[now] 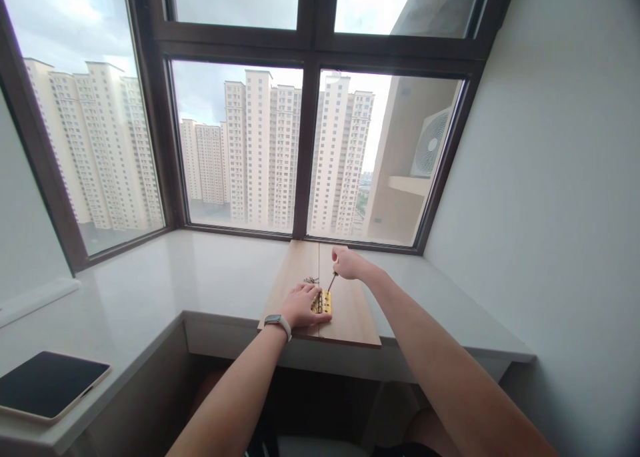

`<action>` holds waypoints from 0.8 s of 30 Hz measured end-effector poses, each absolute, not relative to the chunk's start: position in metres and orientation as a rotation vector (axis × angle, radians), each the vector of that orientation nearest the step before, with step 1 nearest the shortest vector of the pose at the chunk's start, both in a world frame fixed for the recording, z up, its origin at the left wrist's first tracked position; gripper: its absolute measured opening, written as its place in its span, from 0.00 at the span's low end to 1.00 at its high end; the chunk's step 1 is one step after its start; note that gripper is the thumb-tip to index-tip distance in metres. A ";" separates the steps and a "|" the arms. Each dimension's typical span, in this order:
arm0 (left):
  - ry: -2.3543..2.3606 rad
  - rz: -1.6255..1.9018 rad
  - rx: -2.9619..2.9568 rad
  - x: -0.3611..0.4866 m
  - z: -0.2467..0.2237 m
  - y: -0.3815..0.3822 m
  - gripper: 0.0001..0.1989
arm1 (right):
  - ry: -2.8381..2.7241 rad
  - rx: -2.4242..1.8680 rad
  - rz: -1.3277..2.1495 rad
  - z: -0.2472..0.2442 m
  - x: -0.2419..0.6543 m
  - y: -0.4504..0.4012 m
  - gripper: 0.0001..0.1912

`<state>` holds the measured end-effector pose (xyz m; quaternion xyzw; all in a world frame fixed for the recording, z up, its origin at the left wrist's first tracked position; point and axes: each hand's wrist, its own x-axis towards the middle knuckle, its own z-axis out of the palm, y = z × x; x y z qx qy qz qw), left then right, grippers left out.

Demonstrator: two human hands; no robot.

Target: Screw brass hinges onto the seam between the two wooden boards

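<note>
A gold-coloured hinge [327, 303] with dark holes lies across the seam of two light wooden boards [350, 320]. My left hand [301, 305] holds it down, thumb along the near edge and fingers across its left side, which they partly hide. Closed around a screwdriver [332, 282], my right hand [349, 263] is above and to the right of the hinge. The shaft slants down to the hinge's far right part; whether the tip sits in a screw is too small to tell. Just beyond my left fingers is a small pile of screws [311, 280].
The boards rest on a white windowsill counter [225, 277], their near edge overhanging its front. A dark-screened tablet [50, 382] lies at the far left. Window frames [300, 143] rise behind, and a white wall [525, 177] stands on the right.
</note>
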<state>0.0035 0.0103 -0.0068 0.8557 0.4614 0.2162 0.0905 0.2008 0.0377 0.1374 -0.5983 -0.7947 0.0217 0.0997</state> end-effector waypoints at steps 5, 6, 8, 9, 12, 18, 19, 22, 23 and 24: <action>1.369 0.638 2.533 0.004 -0.005 0.009 0.47 | -2.354 -1.756 0.012 0.141 0.202 0.036 0.10; 1.369 0.639 2.532 0.004 -0.005 0.009 0.47 | -2.367 -1.754 -0.010 0.142 0.202 0.036 0.08; 1.375 0.639 2.531 0.004 -0.006 0.010 0.47 | -2.400 -1.762 -0.061 0.142 0.200 0.037 0.06; 1.377 0.639 2.531 0.004 -0.006 0.010 0.47 | -2.414 -1.774 -0.093 0.141 0.199 0.037 0.06; 1.373 0.643 2.538 0.003 -0.006 0.011 0.47 | -2.432 -1.819 -0.155 0.139 0.197 0.038 0.09; 1.379 0.645 2.530 0.004 -0.007 0.010 0.48 | -2.441 -1.770 0.041 0.137 0.198 0.038 0.08; 1.378 0.644 2.529 0.004 -0.007 0.011 0.48 | -2.439 -1.752 0.055 0.137 0.199 0.038 0.08; 1.372 0.646 2.530 0.004 -0.007 0.011 0.48 | -2.435 -1.703 -0.011 0.138 0.200 0.037 0.07; 1.372 0.646 2.530 0.004 -0.007 0.011 0.48 | -2.436 -1.693 -0.042 0.139 0.199 0.037 0.06; 1.372 0.645 2.528 0.004 -0.007 0.011 0.48 | -2.438 -1.685 -0.064 0.139 0.199 0.036 0.04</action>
